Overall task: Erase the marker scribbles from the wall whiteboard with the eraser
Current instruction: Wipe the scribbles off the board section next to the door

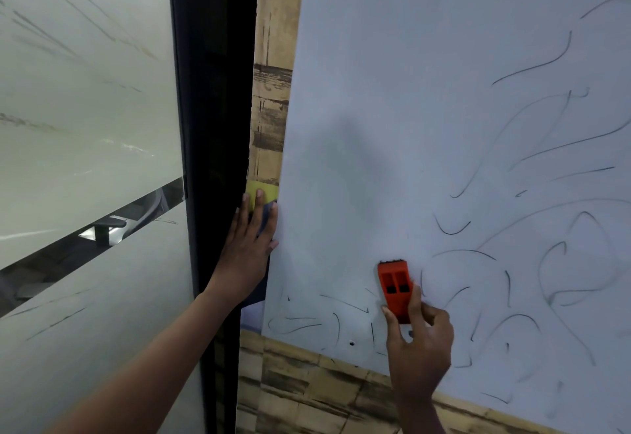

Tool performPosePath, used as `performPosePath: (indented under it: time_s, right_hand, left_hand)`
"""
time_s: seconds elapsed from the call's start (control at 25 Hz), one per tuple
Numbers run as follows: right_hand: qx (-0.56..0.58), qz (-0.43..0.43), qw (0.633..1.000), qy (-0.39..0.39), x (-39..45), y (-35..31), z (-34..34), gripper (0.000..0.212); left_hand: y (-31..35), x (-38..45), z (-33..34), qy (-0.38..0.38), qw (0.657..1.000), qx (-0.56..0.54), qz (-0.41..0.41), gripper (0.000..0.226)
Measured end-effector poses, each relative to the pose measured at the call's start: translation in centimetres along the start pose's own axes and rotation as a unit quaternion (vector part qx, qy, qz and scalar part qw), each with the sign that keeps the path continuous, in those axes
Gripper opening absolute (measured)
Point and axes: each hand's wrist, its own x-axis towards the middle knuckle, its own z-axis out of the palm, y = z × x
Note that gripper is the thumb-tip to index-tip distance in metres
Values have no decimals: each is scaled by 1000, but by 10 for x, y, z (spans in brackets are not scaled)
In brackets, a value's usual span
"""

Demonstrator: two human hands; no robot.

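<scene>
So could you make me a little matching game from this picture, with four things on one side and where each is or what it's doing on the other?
Things:
1. eraser
2. left hand
3. scribbles
4. yellow note

Place or state:
A. spread flat at the whiteboard's left edge
B. over the board's right and lower parts
C. held against the board by the right hand
D. just above the left hand's fingertips

Pairs: 1-C, 2-A, 3-B, 4-D
</scene>
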Motion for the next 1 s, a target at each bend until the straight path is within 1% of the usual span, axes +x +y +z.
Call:
performPosePath:
  time_s: [0.12, 0.2, 0.28, 0.36, 0.44, 0.52, 0.6, 0.68, 0.76, 0.88, 0.96, 1.0]
  right_hand:
    - [12, -4, 1000, -5, 1, -16, 7, 78]
    - [13, -25, 999, -27, -1, -27, 15, 77]
    - [8, -63, 996, -61, -6, -36, 27, 78]
    - [-11, -120, 988, -93, -14, -47, 42, 80]
    - [-41, -181, 975, -126, -24, -59, 57, 85]
    - [-59, -231, 959, -152, -32, -67, 71, 87]
    - [-71, -272, 945, -169, -39, -70, 81, 84]
    - [-93, -316, 924, -196, -47, -67, 87, 82]
    - [-130, -367, 891, -233, -57, -58, 89, 77]
    - [-174, -402, 857, -272, -64, -47, 89, 76]
    - [-177, -410, 851, -275, -64, -45, 87, 75]
    - [-169, -406, 857, -268, -62, -45, 85, 74]
  left_hand:
    - [2, 1, -3, -9, 1000, -4, -4, 76]
    - [3, -1, -3, -11, 1000, 0, -2, 75]
    - [6, -2, -5, -13, 1000, 0, -5, 76]
    - [7, -4, -6, -13, 1000, 4, -5, 77]
    - [7, -5, -6, -14, 1000, 7, -2, 81]
    - [6, -3, -7, -24, 1000, -1, -5, 97]
    - [5, -4, -9, -32, 999, -3, -4, 107]
    - [5, -4, -11, -31, 999, 3, -2, 110]
    - [5, -4, -14, -22, 1000, 4, 1, 108]
    - [5, -4, -21, -27, 999, 13, 13, 111]
    - [5, -5, -25, -41, 999, 22, 20, 116]
    - [5, -6, -25, -47, 998, 26, 22, 119]
